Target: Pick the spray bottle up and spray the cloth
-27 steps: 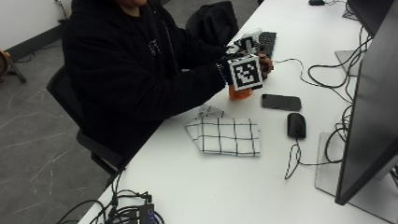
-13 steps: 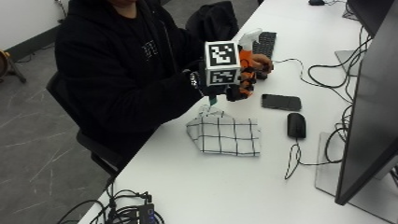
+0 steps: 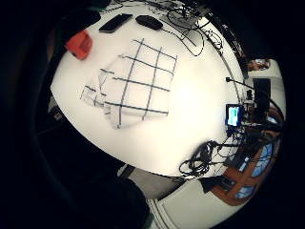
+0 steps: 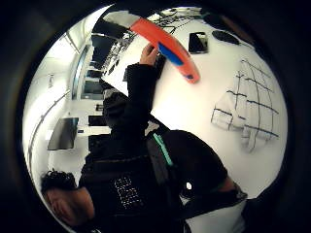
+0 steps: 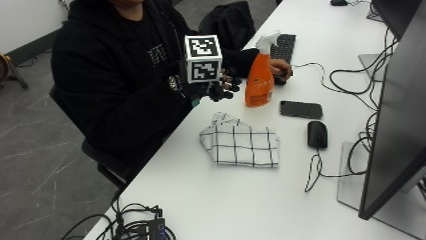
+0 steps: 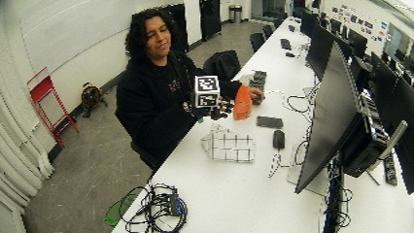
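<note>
One gloved right hand [image 5: 216, 89] raised off table, fingers loosely curled, nothing in grip. Just right of it: orange spray bottle [image 5: 260, 80] upright, apart from glove, bare hand [image 5: 279, 67] behind it. Checked cloth [image 5: 241, 144] crumpled flat below hand. Phone [image 5: 301, 109], mouse [image 5: 317, 134] further right.

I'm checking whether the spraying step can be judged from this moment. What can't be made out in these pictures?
- Gloved right hand: the marker cube covers most of it in the outside view; it appears apart from the spray bottle.
- Bare hand: partly behind the bottle; whether it touches the bottle cannot be told.
- Bottle's nozzle direction: too small.
- Cloth: wet or dry cannot be told.
</note>
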A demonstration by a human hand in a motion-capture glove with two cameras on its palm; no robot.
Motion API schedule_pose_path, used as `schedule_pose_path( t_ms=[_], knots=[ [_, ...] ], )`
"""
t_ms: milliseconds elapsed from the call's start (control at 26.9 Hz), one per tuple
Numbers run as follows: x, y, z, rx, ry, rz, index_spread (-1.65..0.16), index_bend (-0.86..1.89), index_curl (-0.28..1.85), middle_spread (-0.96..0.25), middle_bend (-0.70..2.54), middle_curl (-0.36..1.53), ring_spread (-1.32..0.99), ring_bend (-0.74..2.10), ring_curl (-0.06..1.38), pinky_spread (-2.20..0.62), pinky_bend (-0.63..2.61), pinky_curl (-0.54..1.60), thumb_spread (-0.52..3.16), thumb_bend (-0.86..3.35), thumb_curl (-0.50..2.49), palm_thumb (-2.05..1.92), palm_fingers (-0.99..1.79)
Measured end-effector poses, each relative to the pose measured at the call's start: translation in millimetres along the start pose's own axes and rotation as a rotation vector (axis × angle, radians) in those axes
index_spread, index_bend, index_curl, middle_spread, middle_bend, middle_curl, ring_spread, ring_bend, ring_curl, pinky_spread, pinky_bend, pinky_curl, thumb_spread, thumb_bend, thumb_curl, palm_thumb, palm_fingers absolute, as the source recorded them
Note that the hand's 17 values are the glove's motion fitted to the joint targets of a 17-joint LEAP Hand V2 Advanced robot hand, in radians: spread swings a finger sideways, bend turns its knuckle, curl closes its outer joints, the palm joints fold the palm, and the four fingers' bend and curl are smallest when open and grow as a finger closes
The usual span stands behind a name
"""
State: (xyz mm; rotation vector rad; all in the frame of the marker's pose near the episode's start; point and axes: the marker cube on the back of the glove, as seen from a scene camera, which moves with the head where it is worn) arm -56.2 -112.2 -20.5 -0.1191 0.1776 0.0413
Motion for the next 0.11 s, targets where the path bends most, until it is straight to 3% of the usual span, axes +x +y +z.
schedule_pose_path(
  t_ms=[112],
  knots=[
    [-5.5, 6.9, 3.9, 0.003, 0.006, -0.018, -0.40, 0.14, 0.30, -0.08, 0.21, 0.38, -0.10, 0.43, 0.35, 0.18, 0.32, 0.34, 1.08, -0.03, 0.41, 0.37, 0.34]
  ],
)
